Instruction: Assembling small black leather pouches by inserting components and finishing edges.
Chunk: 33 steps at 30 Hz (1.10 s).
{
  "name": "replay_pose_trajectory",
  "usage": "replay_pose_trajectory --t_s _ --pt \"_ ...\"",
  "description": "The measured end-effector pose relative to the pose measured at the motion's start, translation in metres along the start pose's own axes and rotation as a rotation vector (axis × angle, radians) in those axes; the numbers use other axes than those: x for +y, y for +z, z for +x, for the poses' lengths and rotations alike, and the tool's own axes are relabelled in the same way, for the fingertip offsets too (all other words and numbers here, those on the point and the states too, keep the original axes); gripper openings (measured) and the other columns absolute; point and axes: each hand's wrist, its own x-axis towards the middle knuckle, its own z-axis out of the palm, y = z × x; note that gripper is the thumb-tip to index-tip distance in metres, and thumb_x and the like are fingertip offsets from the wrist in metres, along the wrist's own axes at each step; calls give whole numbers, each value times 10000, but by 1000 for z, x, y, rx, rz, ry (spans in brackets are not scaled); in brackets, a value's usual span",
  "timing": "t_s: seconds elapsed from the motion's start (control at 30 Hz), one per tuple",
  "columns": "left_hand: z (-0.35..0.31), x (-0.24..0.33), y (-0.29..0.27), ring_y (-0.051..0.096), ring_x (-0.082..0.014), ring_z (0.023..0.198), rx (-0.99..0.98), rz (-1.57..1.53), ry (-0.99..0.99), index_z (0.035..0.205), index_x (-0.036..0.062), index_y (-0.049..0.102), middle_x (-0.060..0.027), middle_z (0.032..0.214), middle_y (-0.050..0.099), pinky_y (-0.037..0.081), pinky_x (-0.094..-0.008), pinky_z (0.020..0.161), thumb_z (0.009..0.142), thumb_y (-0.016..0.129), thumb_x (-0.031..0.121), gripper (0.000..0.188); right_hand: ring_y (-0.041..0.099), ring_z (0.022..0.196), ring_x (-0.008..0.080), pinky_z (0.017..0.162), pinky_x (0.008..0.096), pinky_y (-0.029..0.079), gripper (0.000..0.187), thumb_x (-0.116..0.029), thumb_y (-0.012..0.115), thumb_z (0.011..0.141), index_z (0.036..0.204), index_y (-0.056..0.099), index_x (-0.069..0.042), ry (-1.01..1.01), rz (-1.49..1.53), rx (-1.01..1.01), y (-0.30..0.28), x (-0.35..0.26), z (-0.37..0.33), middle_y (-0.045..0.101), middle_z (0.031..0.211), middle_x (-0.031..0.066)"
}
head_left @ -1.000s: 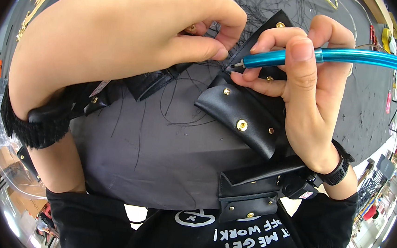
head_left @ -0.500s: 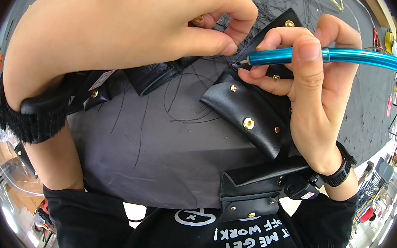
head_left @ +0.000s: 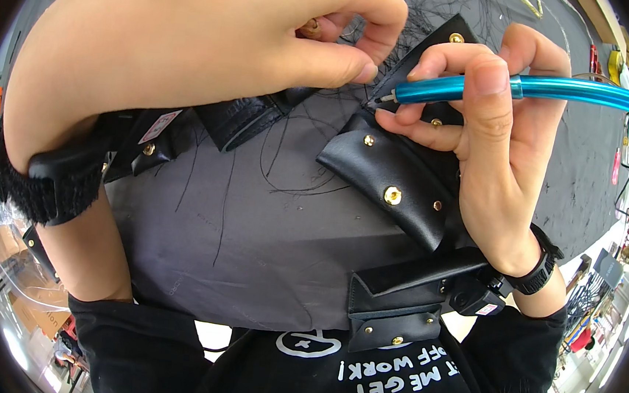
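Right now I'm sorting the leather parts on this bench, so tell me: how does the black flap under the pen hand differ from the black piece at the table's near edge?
The black flap lies slanted and rounded, under the right hand holding the blue pen; the near-edge piece sits apart from both hands, angular and folded, overhanging the table. The flap shows one large brass snap; the near-edge piece shows only small studs. Both are black leather with brass hardware.
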Motion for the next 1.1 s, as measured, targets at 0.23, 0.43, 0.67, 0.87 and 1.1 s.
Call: replay_pose_trajectory --t_s 0.23,0.43,0.67,0.87,1.1 --pt "7 2 -16 347 -81 595 102 26 18 916 37 530 4 650 340 314 -235 531 816 614 70 134 559 669 180 665 418 603 197 -311 350 1003 1066 335 -125 135 359 191 -16 -32 8 516 918 150" --pt "7 21 -15 414 -134 655 378 267 70 1239 144 515 -37 818 415 384 -260 598 778 678 118 490 542 646 120 662 319 593 253 -359 432 970 1028 410 -114 49 531 322 -50 -43 17 528 843 83" --pt "42 39 -5 563 -292 756 276 423 192 921 72 619 -110 831 503 451 -364 675 795 670 208 192 558 659 129 725 343 579 290 -295 488 951 881 474 -14 15 633 385 -104 -37 23 553 824 80" --pt "29 62 -44 504 -147 670 525 424 216 848 22 592 -57 808 493 406 -280 607 812 654 133 132 523 661 112 695 310 563 273 -278 512 941 891 472 -12 -5 747 336 -129 -31 25 529 847 73" --pt "0 66 22 550 -221 719 585 296 193 855 52 544 -83 850 493 460 -299 599 753 685 15 178 480 628 99 577 263 484 254 -280 518 937 895 462 -35 -92 753 346 -127 -41 21 539 845 65"
